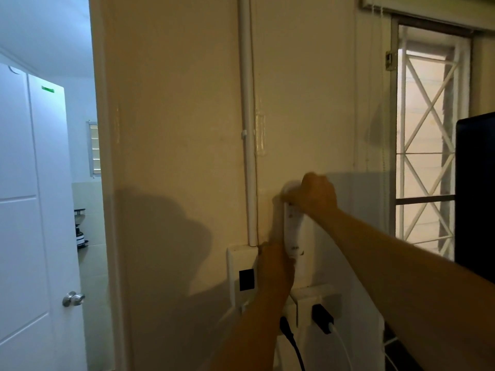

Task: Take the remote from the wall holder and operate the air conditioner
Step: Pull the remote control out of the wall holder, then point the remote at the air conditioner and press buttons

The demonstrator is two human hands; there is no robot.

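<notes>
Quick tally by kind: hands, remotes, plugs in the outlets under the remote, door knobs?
Hands: 2, the left hand at the lower end of the white slim remote, the right hand at its top
Remotes: 1
Black plugs: 2, and
Round metal door knob: 1
Total: 6

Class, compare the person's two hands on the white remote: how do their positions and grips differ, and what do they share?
The right hand closes over the top end of the remote; the left hand holds its lower end. The right arm comes in from the right edge, sloping up; the left rises from below, nearly upright. Both hands are bare and touch the remote, which stands upright against the wall.
</notes>
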